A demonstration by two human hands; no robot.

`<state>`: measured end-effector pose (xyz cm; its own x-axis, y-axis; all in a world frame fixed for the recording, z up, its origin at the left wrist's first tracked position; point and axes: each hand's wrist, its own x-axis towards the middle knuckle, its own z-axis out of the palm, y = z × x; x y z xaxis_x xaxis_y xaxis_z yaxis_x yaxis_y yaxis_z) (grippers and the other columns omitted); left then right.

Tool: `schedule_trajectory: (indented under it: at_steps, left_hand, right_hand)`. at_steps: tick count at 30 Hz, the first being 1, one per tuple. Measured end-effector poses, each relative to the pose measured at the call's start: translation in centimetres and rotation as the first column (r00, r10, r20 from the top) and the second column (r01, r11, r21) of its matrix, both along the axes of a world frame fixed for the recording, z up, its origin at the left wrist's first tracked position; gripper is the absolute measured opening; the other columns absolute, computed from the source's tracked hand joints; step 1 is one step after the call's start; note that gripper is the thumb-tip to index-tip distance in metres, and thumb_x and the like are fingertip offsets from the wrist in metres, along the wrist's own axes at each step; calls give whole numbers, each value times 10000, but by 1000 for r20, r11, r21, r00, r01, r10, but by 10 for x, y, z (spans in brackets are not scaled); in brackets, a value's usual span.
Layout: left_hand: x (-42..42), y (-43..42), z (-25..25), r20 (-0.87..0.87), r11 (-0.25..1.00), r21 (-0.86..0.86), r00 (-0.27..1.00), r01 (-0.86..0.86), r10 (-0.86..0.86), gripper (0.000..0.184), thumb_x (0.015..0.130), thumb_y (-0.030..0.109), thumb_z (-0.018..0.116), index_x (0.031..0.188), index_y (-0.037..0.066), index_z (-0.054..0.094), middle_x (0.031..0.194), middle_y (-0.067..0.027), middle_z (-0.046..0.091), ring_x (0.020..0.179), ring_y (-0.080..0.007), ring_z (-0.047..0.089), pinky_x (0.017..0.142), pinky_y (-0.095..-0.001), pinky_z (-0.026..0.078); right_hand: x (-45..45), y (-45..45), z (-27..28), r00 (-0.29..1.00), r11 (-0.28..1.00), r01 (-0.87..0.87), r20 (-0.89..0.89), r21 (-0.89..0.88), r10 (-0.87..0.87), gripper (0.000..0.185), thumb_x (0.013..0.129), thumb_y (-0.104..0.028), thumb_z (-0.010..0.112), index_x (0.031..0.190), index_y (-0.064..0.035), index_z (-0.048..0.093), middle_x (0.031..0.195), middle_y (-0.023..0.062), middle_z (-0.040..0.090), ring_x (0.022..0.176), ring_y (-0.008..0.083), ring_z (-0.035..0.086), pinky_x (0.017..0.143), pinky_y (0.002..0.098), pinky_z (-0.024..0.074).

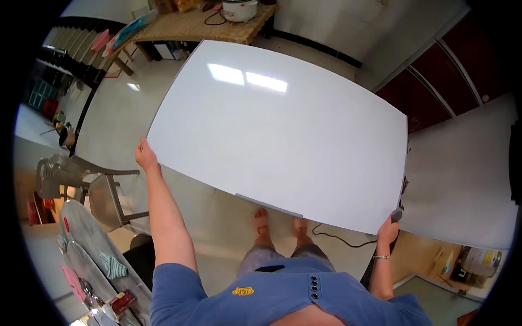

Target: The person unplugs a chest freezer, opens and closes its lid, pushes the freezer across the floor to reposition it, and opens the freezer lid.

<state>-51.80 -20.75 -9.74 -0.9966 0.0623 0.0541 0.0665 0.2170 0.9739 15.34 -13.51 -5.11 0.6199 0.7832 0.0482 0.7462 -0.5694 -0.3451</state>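
A large whiteboard [283, 141] is held out in front of my body, tilted, its glossy face toward me and reflecting two bright patches. A narrow grey tray [269, 206] runs along part of its near edge. My left hand [145, 155] is closed around the left near corner, thumb up along the side edge. At the right near corner, my right hand [388, 229] grips the board's edge. Beside its fingers is a small dark grey piece [396, 215]; I cannot tell whether it belongs to the board. The fingers behind the board are hidden.
A metal chair [106, 190] stands at left, near a grey surface [81, 217] holding striped socks [113, 266]. A wooden table [187, 27] with a white cooker [239, 10] is beyond the board. A black cable [342, 240] lies by my feet. Dark red cabinets [435, 70] stand at right.
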Motion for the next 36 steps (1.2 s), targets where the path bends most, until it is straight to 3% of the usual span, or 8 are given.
schedule_trajectory:
  at_steps: [5, 11, 20, 30, 32, 36]
  left_hand:
    - [-7, -6, -10, 16, 996, 88, 1000, 10, -11, 337, 753, 322, 536, 759, -14, 509, 715, -57, 533, 649, -119, 469, 582, -240, 397]
    - [-3, -17, -2, 32, 990, 94, 994, 104, -108, 294, 774, 297, 518, 751, 4, 520, 701, -21, 525, 635, -91, 453, 575, -216, 380]
    - [6, -29, -5, 6, 992, 58, 994, 110, -111, 288, 781, 286, 510, 767, -1, 537, 698, -23, 540, 617, -90, 475, 563, -212, 388]
    - [64, -79, 6, 6, 993, 102, 998, 60, -61, 278, 800, 277, 483, 717, 17, 534, 670, -11, 525, 592, -76, 451, 542, -209, 373]
    - [77, -95, 6, 7, 993, 99, 998, 62, -63, 277, 802, 277, 479, 709, 21, 531, 661, -7, 517, 589, -74, 443, 539, -211, 368]
    - [109, -119, 10, -14, 993, 108, 999, 43, -42, 283, 817, 246, 452, 664, 12, 491, 640, 0, 483, 588, -74, 413, 524, -216, 343]
  right_hand:
    - [9, 4, -6, 999, 1000, 23, -25, 13, -22, 355, 758, -319, 474, 883, 8, 531, 847, 188, 554, 802, 341, 519, 673, 396, 401]
    - [13, 2, -9, 998, 995, -57, -25, 85, 60, 332, 759, -297, 484, 823, 23, 543, 797, 181, 548, 743, 338, 515, 650, 378, 401]
    - [19, 6, -5, 995, 991, -85, -33, 101, 89, 362, 765, -315, 469, 867, 23, 546, 797, 216, 552, 764, 354, 522, 643, 383, 404]
    - [57, 16, -10, 985, 983, -173, 3, 61, 173, 377, 764, -328, 467, 852, 29, 550, 790, 231, 545, 753, 365, 515, 638, 388, 400]
    - [69, 18, -15, 976, 964, -218, 12, 153, 219, 380, 766, -328, 463, 847, 33, 550, 788, 230, 545, 748, 361, 517, 640, 385, 401]
    - [84, 28, -14, 973, 964, -229, 0, 133, 231, 380, 768, -329, 461, 841, 33, 553, 783, 227, 547, 742, 358, 520, 641, 381, 402]
